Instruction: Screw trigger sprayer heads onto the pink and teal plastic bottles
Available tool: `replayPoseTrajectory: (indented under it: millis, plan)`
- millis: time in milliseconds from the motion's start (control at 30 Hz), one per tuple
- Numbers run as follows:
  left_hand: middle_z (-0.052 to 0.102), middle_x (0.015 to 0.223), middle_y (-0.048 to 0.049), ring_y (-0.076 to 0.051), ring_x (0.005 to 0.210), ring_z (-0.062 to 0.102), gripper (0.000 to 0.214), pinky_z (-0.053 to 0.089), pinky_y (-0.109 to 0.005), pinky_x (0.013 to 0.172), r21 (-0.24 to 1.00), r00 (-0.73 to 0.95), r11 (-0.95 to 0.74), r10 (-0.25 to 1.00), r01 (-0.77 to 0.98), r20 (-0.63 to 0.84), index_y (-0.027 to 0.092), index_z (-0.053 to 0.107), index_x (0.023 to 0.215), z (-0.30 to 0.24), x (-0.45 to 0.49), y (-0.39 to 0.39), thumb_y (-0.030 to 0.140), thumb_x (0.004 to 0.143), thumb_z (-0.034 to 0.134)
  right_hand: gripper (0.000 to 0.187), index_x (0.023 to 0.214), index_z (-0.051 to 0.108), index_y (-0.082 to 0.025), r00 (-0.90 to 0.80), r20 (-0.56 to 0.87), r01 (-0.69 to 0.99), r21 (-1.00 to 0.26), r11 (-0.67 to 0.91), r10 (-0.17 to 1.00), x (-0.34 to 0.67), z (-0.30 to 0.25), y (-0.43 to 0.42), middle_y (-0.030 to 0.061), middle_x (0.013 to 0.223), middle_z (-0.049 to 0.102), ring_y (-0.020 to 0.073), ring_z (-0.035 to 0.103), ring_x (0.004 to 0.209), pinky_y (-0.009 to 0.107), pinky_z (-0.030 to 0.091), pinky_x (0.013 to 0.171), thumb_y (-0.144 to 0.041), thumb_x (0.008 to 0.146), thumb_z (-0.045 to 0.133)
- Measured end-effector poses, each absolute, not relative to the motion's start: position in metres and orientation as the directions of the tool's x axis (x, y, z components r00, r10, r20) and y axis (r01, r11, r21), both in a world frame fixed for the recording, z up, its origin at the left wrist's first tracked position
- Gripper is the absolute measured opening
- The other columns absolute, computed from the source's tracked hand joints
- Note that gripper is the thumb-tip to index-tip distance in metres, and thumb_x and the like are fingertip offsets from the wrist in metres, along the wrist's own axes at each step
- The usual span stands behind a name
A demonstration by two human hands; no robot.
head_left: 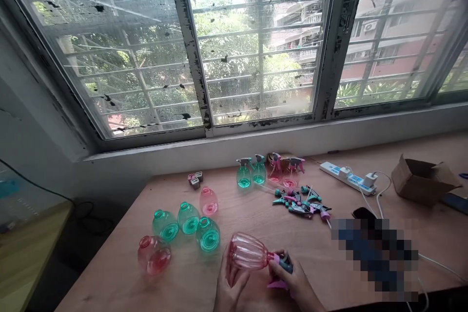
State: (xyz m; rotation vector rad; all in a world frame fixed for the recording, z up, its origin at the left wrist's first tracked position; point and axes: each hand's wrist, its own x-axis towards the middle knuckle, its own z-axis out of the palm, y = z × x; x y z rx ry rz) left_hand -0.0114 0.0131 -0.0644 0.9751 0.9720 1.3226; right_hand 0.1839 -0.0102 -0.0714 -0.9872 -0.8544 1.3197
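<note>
Between my hands a clear pink spray bottle (250, 252) lies on its side in the air, its neck pointing right. My left hand (230, 278) is wrapped round the bottle's base end. At the neck, my right hand (290, 273) grips a pink and dark grey trigger spray head (283, 264), which sits against the bottle's mouth; whether it is fully seated I cannot tell. To the left stand headless bottles: a green one (208, 235), another green one (188, 218), a third green one (165, 225), a pink one (209, 201) and a pink one (154, 256).
Loose spray heads (302, 202) lie in a pile mid-table. Behind them stand green bottles (244, 175) and pink bottles (290, 178) with heads on. Small cubes (195, 180) sit at the back left. A power strip (347, 178) and an open cardboard box (420, 180) are at right.
</note>
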Motion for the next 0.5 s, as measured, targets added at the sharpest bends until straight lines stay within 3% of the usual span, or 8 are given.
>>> replayPoseTrajectory:
  millis: [167,333,500]
  plan:
    - [0.062,0.137,-0.0181,-0.041,0.135,0.049,0.083,0.046,-0.047,0.109,0.949,-0.137,-0.054,0.991,-0.31,0.011,0.019,0.062,0.128,-0.072,-0.008,0.019,0.042,0.054,0.091,0.046,0.086,0.062,-0.018,0.051,-0.054,-0.336,-0.941,-0.034,0.997,0.181,-0.068,-0.012,-0.0011,0.066,0.066,0.0187,0.065,0.057,0.031,0.053,0.056,-0.056,0.068,0.082]
    - [0.054,0.148,-0.0126,-0.037,0.138,0.045,0.078,0.037,-0.048,0.115,0.945,0.002,-0.009,1.0,-0.328,0.01,0.025,0.06,0.133,-0.078,-0.013,0.02,0.03,0.061,0.089,0.039,0.089,0.064,-0.018,0.098,-0.031,-0.294,-0.956,-0.001,0.995,0.181,-0.066,-0.013,-0.0016,0.068,0.064,0.0191,0.063,0.063,0.031,0.053,0.061,-0.052,0.076,0.077]
    - [0.056,0.145,-0.0138,-0.037,0.134,0.051,0.083,0.047,-0.047,0.107,0.928,-0.031,-0.043,0.999,-0.37,0.034,0.027,0.056,0.134,-0.082,-0.01,0.021,0.033,0.059,0.09,0.035,0.089,0.066,-0.017,0.088,0.034,-0.141,-0.989,0.046,0.996,0.181,-0.064,-0.014,0.0022,0.077,0.067,0.0217,0.064,0.071,0.032,0.052,0.065,-0.049,0.077,0.075]
